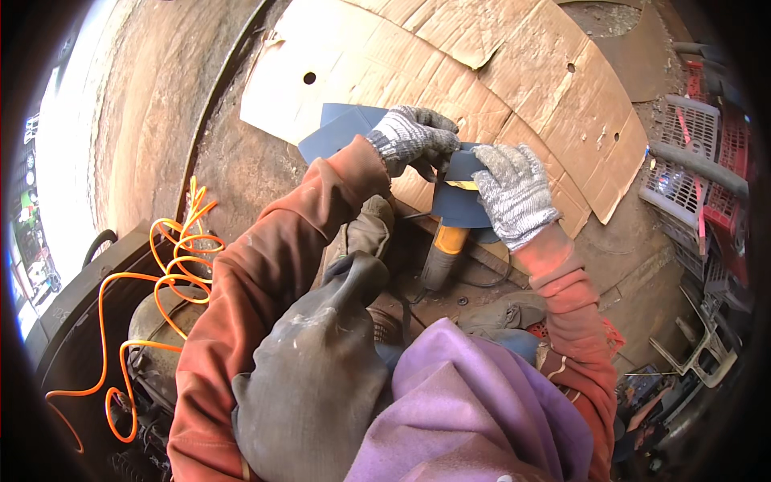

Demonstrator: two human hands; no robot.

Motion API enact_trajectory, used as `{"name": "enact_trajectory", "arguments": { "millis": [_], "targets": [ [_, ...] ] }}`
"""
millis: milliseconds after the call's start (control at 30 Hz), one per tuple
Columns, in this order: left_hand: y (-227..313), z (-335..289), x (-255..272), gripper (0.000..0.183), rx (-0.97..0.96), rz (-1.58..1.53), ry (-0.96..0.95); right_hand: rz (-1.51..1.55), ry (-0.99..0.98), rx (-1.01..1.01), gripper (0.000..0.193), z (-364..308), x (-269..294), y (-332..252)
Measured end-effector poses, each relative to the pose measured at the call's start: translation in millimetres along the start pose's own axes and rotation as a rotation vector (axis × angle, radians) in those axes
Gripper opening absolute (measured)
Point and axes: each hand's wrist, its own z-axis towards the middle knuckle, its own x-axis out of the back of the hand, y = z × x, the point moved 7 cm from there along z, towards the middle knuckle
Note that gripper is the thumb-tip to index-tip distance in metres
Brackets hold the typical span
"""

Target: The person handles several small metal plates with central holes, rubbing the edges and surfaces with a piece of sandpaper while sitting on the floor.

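Note:
Both my hands wear grey-and-white knitted gloves. My left hand (pixel 414 140) is closed, fingertips pinching the left edge of a dark blue-grey sheet (pixel 463 166) that looks like sandpaper. On its right edge my right hand (pixel 516 195) is closed, thumb and fingers gripping it. A strip of yellow shows along the sheet's lower edge. Directly below lies another dark blue-grey piece (pixel 462 210), over the front of a yellow-and-dark power tool (pixel 442 255). More dark blue-grey sheets (pixel 336 138) rest on the cardboard beside my left wrist. My left fingertips are partly hidden.
Flattened cardboard (pixel 554 96) with small holes covers the ground ahead. An orange coiled hose (pixel 165 277) hangs at the left. White and red plastic crates (pixel 687 145) stand at the right, with metal parts (pixel 707 349) below them. A dark cable runs beside the tool.

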Motion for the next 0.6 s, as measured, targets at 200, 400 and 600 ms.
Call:
{"name": "enact_trajectory", "arguments": {
  "millis": [200, 400, 600],
  "targets": [
    [-4, 2, 1, 0.042, -0.012, -0.042, 0.034, 0.02, 0.063, 0.005, 0.043, -1, 2, 0],
    [-3, 0, -2, 0.043, -0.026, -0.031, 0.065, 0.109, 0.094, -0.032, 0.037, -1, 6, 3],
    [8, -7, -3, 0.045, -0.169, 0.203, 0.153, 0.232, -0.065, -0.135, 0.021, 8, 13, 11]
  ]
}}
